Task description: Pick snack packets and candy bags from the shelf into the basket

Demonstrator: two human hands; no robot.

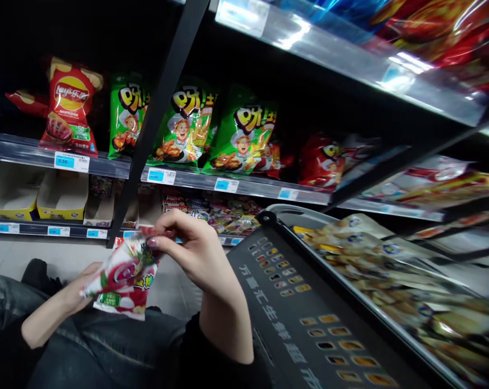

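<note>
A small snack packet [125, 275], white, red and green, is held low in front of the shelves. My right hand [189, 246] pinches its top edge with thumb and fingers closed. From below and behind, my left hand [76, 294] grips the packet's lower left side, its fingers mostly hidden by the wrapper. Below both hands are my knees in dark jeans [106, 346].
A dark shopping basket [309, 324] full of yellowish packets stands at right, close to my right forearm. Ahead, green snack bags [185, 127], a red Lay's crisp bag [69, 108] and yellow cartons [11, 194] fill the black store shelves. Pale floor [66, 259] lies beneath.
</note>
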